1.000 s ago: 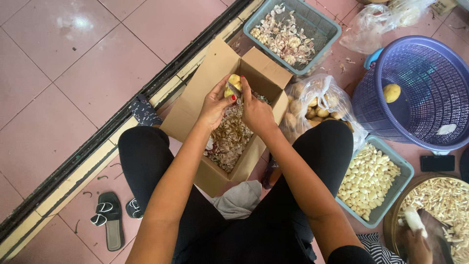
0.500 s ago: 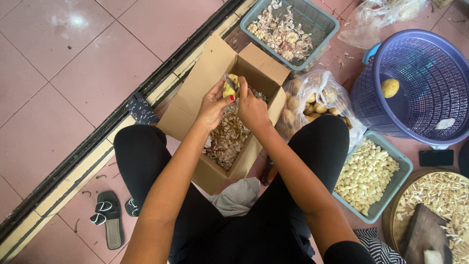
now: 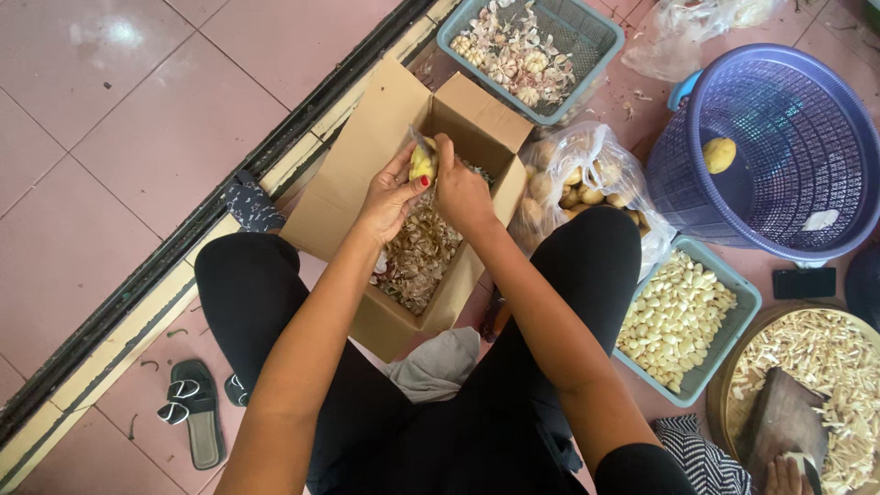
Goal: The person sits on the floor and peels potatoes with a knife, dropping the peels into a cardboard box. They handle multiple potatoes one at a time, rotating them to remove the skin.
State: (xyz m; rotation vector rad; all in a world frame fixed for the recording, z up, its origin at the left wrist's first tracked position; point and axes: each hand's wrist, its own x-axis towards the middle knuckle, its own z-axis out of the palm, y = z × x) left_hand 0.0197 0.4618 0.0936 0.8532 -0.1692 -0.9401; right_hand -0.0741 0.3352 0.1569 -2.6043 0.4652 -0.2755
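The left hand (image 3: 392, 194) was clamped around a small yellow potato (image 3: 422, 163), thumb and fingers wrapped on it, while the right hand (image 3: 461, 191) was closed on a peeler or small knife whose blade (image 3: 417, 139) touched the potato's top; which tool it was could not be told. Both hands hung over the open cardboard box (image 3: 367, 156) of peelings, in much the same place as half a second before, the potato turned only slightly. At the lower right another person's hand (image 3: 786, 477) had come into view beside a dark chopping board (image 3: 779, 422). The box flaps stood close on either side of the hands; a plastic bag of potatoes (image 3: 577, 183) lay just right of the box, and bare pink tile (image 3: 137, 137) opened to the left
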